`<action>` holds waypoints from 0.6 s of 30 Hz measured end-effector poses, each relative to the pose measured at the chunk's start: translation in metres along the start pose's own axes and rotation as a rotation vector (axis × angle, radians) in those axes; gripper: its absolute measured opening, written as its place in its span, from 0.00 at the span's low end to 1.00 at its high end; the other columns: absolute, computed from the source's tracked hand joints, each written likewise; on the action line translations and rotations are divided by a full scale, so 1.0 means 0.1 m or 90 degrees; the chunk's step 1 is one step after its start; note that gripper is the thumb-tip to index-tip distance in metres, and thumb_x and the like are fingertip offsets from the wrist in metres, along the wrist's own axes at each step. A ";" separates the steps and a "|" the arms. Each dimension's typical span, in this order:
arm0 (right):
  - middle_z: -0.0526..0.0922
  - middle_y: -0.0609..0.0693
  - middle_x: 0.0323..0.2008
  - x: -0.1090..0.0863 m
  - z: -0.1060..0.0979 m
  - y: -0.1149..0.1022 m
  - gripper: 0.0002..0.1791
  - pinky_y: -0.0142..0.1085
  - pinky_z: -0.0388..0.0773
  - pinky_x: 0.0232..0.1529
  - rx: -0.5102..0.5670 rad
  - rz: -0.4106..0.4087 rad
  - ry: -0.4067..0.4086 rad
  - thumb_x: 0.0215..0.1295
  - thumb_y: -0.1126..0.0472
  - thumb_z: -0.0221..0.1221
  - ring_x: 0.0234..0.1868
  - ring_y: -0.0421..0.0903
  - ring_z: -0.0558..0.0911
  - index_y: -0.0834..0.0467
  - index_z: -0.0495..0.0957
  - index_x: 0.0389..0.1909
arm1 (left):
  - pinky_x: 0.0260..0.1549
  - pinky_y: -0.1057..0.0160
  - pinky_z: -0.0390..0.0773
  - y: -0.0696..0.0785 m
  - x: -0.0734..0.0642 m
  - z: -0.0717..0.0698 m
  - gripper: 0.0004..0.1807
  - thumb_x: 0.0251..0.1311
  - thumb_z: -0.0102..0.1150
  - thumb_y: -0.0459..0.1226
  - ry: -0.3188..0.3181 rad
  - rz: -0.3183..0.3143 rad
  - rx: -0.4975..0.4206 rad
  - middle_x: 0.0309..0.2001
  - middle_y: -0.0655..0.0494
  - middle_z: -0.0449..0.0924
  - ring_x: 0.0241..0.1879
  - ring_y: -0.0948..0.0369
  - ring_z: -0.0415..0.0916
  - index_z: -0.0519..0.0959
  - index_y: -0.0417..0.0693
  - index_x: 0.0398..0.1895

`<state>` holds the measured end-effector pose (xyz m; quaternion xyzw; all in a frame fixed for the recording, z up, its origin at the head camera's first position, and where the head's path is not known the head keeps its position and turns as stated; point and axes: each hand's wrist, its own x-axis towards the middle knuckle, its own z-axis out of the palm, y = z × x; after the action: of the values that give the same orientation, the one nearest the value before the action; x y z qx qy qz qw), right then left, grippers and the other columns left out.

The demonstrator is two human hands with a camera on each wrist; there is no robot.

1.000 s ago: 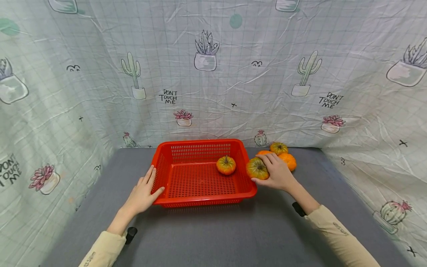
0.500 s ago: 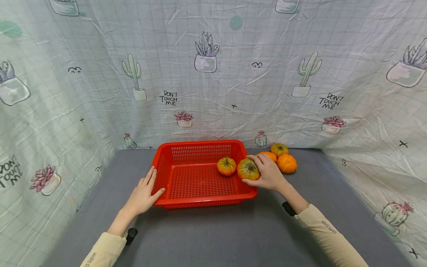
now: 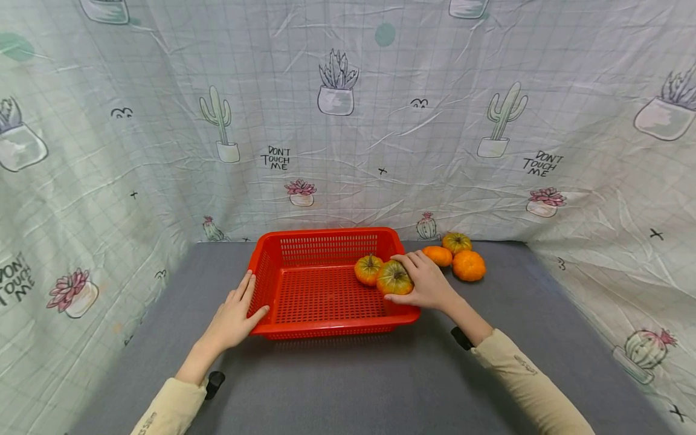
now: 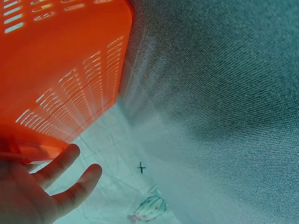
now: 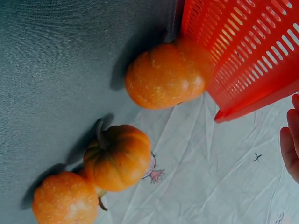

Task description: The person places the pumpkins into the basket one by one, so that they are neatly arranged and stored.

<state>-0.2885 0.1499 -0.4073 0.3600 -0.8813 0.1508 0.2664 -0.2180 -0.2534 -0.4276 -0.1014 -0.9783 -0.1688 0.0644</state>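
A red plastic basket (image 3: 326, 327) with slotted walls stands at the middle of the table. My left hand (image 3: 231, 317) rests on its left rim, fingers straight along the outside and thumb over the edge. In the left wrist view, fingers (image 4: 77, 189) show beside the basket's outer wall. My right hand (image 3: 426, 283) grips a green-and-orange pumpkin (image 3: 394, 278) over the right part of the basket. Another small pumpkin (image 3: 367, 270) with an upright stem sits inside, overlapped by the held one. The right wrist view shows only fingertips (image 5: 290, 140) at its edge.
Right of the basket on the grey table (image 3: 337, 386) lie an orange pumpkin (image 3: 438, 255), a second orange one (image 3: 469, 266) and a yellow-green one (image 3: 457, 242) behind. A printed cloth (image 3: 375, 139) hangs along the back and sides.
My right hand has carried the pumpkin left, from beside the basket's right rim to over its inside, uncovering an orange pumpkin on the table. The left hand stays on the rim.
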 end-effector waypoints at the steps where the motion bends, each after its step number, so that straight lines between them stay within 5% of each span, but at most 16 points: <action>1: 0.76 0.52 0.38 0.01 0.01 -0.01 0.42 0.42 0.70 0.42 -0.002 -0.002 -0.003 0.40 0.29 0.58 0.38 0.48 0.71 0.58 0.72 0.49 | 0.46 0.36 0.63 0.00 0.00 0.00 0.42 0.59 0.45 0.54 0.001 0.001 -0.001 0.70 0.42 0.41 0.59 0.38 0.57 0.46 0.36 0.68; 18: 0.78 0.50 0.39 0.06 0.10 -0.07 0.41 0.37 0.68 0.39 -0.008 0.023 -0.118 0.39 0.31 0.59 0.38 0.44 0.68 0.57 0.72 0.50 | 0.45 0.37 0.64 0.02 -0.01 -0.01 0.42 0.60 0.44 0.54 0.004 0.007 -0.010 0.70 0.43 0.41 0.59 0.40 0.57 0.47 0.36 0.68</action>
<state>-0.2909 0.1371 -0.4120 0.3546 -0.9095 0.1159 0.1832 -0.2167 -0.2525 -0.4259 -0.1072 -0.9761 -0.1765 0.0675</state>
